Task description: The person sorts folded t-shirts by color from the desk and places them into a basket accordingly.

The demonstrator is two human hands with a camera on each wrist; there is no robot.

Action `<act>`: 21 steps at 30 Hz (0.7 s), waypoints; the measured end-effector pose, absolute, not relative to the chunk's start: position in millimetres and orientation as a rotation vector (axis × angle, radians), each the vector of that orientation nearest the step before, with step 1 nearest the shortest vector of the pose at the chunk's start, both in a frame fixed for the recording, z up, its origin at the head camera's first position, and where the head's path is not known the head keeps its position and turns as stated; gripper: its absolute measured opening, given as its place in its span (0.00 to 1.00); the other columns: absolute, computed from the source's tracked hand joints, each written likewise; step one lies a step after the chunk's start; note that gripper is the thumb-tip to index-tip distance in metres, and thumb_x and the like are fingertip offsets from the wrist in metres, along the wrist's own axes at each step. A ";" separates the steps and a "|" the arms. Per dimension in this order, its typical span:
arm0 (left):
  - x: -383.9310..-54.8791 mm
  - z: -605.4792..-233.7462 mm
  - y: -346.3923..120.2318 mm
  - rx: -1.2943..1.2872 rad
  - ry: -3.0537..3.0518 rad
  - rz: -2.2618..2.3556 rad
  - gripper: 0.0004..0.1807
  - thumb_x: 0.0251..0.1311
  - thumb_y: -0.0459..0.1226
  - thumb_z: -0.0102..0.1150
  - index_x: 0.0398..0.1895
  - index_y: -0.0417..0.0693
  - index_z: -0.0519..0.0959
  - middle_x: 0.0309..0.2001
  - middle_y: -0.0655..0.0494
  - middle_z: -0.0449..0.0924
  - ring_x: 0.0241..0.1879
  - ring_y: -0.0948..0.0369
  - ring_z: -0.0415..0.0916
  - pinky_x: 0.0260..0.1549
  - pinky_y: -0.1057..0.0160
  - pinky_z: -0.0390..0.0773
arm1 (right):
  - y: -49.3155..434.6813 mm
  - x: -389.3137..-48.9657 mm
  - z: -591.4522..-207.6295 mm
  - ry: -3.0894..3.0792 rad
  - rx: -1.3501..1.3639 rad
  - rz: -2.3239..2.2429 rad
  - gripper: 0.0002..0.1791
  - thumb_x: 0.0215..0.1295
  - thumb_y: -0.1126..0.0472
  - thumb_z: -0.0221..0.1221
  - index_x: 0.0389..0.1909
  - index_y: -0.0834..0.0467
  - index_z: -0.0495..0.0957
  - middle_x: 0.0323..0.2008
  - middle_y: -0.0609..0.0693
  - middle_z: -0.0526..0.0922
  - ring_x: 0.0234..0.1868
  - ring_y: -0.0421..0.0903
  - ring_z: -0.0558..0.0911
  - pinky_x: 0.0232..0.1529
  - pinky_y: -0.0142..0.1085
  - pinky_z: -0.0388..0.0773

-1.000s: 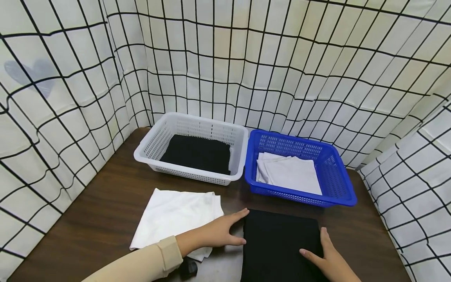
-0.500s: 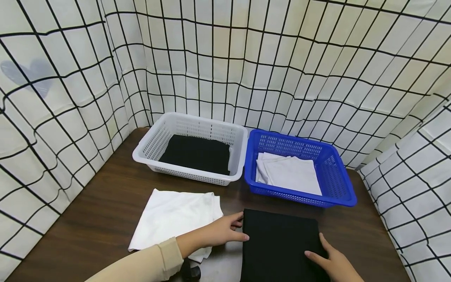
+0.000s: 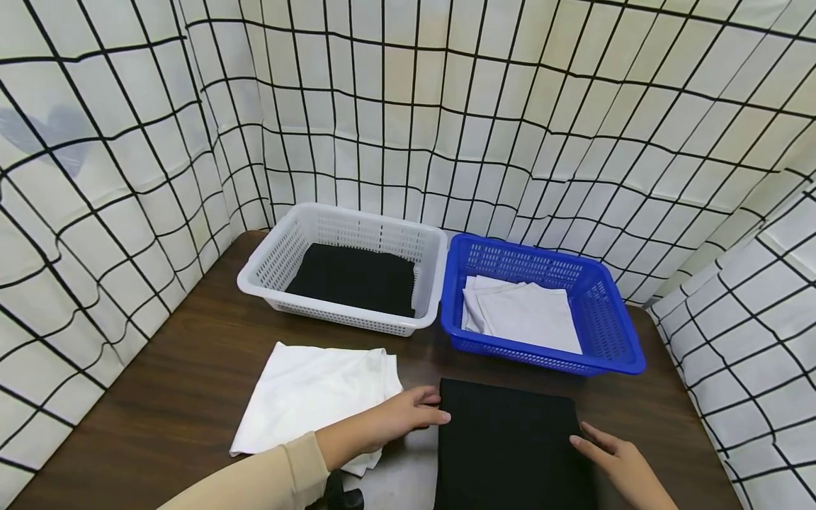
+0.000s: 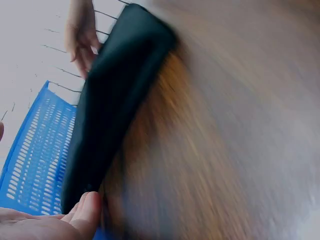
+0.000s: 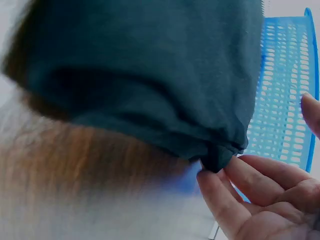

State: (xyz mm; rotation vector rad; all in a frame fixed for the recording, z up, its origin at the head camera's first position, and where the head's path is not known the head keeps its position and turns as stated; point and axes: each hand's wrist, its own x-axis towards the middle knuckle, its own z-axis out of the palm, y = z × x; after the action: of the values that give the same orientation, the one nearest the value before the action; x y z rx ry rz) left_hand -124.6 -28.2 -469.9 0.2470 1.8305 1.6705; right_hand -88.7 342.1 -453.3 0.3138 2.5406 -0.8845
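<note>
On the left of the dark wood-grain bench [image 3: 159, 397], a loosely folded white fabric piece [image 3: 319, 389] is lying in front of a white perforated plastic basket [image 3: 344, 316]. Next, the person's left hand [image 3: 398, 416] is pinching the left edge of a black, roughly rectangular folded cloth [image 3: 506, 439], thumb over it and fingers bending at the side. The cloth is lying at the front of the bench, nearer the blue perforated plastic basket [image 3: 523, 357] behind it. Farther right, the right hand [image 3: 615, 464] is pinching the opposite edge, and the right wrist view is showing the corner bunching between fingertips. The cloth is looking light, soft and matt, so probably neither slippery nor fragile, but liable to sag mid-span. Opposite edges, with every layer caught, are seeming the best places for holding; a shallow pinch would be risking unfolding.
</note>
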 end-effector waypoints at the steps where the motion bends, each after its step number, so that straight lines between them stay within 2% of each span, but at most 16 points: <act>1: -124.9 -469.8 -28.2 0.223 1.785 1.703 0.44 0.66 0.43 0.59 0.74 0.25 0.51 0.73 0.30 0.59 0.72 0.40 0.61 0.69 0.43 0.66 | 342.9 -88.8 -453.4 2.521 0.341 -0.935 0.47 0.70 0.32 0.50 0.71 0.68 0.62 0.68 0.71 0.66 0.67 0.69 0.70 0.57 0.58 0.78; 5: -127.3 -470.7 -29.6 0.159 1.625 1.817 0.43 0.69 0.43 0.55 0.72 0.19 0.49 0.72 0.26 0.57 0.72 0.38 0.61 0.69 0.44 0.67 | 346.9 -87.2 -455.7 2.421 0.426 -1.222 0.42 0.73 0.39 0.50 0.69 0.72 0.63 0.68 0.71 0.67 0.65 0.62 0.75 0.56 0.45 0.82; 8: -128.6 -472.2 -31.6 0.129 1.571 1.866 0.43 0.69 0.43 0.54 0.71 0.17 0.49 0.71 0.26 0.59 0.71 0.38 0.62 0.70 0.44 0.66 | 348.9 -87.5 -458.8 2.335 0.458 -1.378 0.40 0.76 0.43 0.49 0.68 0.75 0.62 0.68 0.70 0.67 0.66 0.60 0.76 0.57 0.42 0.82; 15: -130.5 -471.2 -29.7 0.046 1.514 1.934 0.42 0.66 0.42 0.57 0.69 0.17 0.52 0.68 0.26 0.63 0.69 0.38 0.66 0.69 0.45 0.68 | 355.5 -91.6 -463.5 2.196 0.430 -1.501 0.39 0.80 0.45 0.42 0.70 0.79 0.56 0.70 0.74 0.63 0.68 0.62 0.73 0.62 0.49 0.78; 21: -134.3 -472.1 -24.5 0.006 1.534 1.912 0.38 0.64 0.41 0.58 0.66 0.20 0.59 0.63 0.31 0.71 0.60 0.50 0.74 0.67 0.46 0.70 | 364.1 -94.6 -467.2 2.106 0.316 -1.519 0.41 0.80 0.44 0.40 0.72 0.79 0.50 0.71 0.74 0.60 0.65 0.52 0.75 0.63 0.47 0.78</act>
State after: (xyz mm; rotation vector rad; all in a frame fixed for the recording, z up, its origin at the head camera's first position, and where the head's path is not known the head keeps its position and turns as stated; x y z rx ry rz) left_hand -134.3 -24.5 -472.1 0.0064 1.5336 1.9125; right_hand -94.6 364.1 -467.2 0.3160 2.1056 -1.5187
